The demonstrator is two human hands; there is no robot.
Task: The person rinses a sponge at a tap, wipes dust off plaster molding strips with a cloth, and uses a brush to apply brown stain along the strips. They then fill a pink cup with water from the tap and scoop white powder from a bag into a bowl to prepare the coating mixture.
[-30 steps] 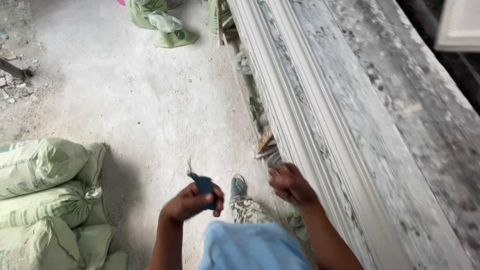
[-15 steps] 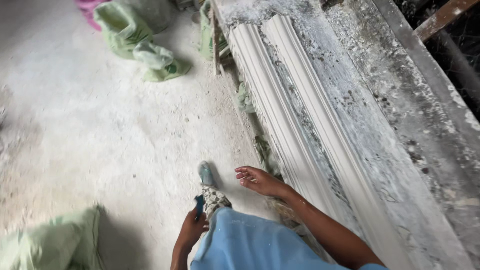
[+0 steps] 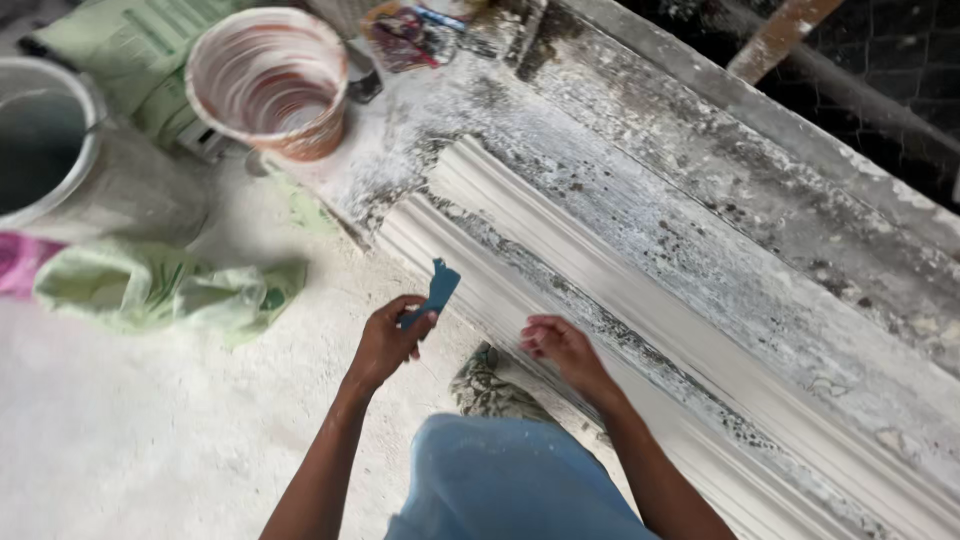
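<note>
- The left hand [image 3: 385,340] has its grip closed on the lower end of a small blue scraper [image 3: 437,289]; the flat blade stands clear of the fingers toward 1 o'clock and sits just beside the near edge of the white moulding [image 3: 640,330].
- The right hand [image 3: 560,348] holds nothing. Its grip is loosely curled, with the fingertips at or touching the near edge of the moulding, at 3 o'clock from the left hand.
- The moulding lies along the dusty counter [image 3: 760,200], running from 11 o'clock to 5 o'clock in the view.
- Handling of the scraper, judged by appearance: thin, light and probably slightly flexible. It is best pinched at the narrow end, as shown, so that the working edge stays free.
- Handling of the moulding, judged by appearance: a long, stiff cast profile, likely heavy for its section and brittle at the raised ribs. The powdery surface may be slippery. Support should be spread along its flat underside or outer edges, never taken at one end or on the fine ribs.
- A red-streaked bucket [image 3: 270,80] stands at 11 o'clock and a grey bucket [image 3: 60,150] at 10 o'clock. A crumpled green bag [image 3: 170,290] lies on the floor [image 3: 150,440] at 9 o'clock.
</note>
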